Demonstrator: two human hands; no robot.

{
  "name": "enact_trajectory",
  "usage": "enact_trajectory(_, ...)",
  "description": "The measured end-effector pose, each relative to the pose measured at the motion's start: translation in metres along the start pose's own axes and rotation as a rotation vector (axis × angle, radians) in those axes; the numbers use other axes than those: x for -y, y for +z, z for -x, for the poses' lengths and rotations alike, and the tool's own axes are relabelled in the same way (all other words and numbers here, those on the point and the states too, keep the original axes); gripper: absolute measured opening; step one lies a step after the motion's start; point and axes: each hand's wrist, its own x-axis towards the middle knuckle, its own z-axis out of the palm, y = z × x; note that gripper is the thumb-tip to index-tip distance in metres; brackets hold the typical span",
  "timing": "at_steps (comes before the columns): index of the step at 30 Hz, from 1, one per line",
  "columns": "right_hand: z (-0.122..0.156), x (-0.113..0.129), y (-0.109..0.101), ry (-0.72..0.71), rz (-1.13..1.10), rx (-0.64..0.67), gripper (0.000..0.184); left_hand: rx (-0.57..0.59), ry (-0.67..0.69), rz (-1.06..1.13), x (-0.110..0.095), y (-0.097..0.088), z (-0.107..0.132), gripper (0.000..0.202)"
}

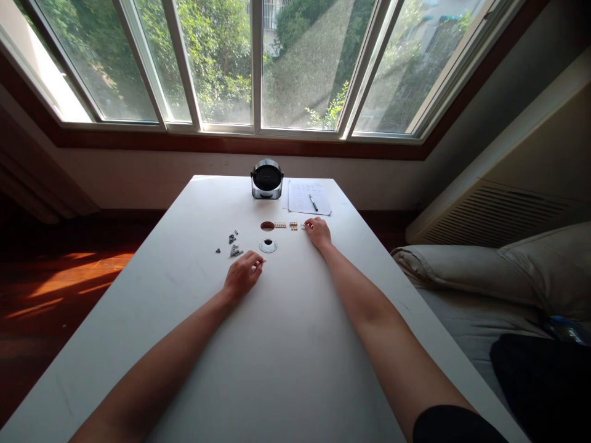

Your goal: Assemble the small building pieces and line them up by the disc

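The table [286, 344] is white, the small pieces [293, 224] gold, the loose parts [234, 251] grey, the sleeve [455, 424] black, and the floor [41, 335] reddish-brown with bright orange streaks.

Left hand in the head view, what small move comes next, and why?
Perhaps carry the tiny piece toward the small gold pieces: the left hand seems to pinch it apart from them, while the right hand is at their right end.

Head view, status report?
Left hand: tiny piece at fingertips. Right hand: fingertips at small parts, right of gold pieces. White disc just beyond left hand, possibly in the way.
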Motion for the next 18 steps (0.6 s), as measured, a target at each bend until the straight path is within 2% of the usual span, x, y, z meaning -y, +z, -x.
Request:
enact_trajectory(11,0.001,0.0,0.0,-0.014,0.01,-0.003,0.016,-0.018,-0.008,0.001,0.003,0.003,0.0,0.012)
enact_trajectory(18,0.004,0.0,-0.002,-0.006,-0.028,-0.037,0.02,-0.109,-0.11,-0.121,0.018,-0.003,-0.005,0.013)
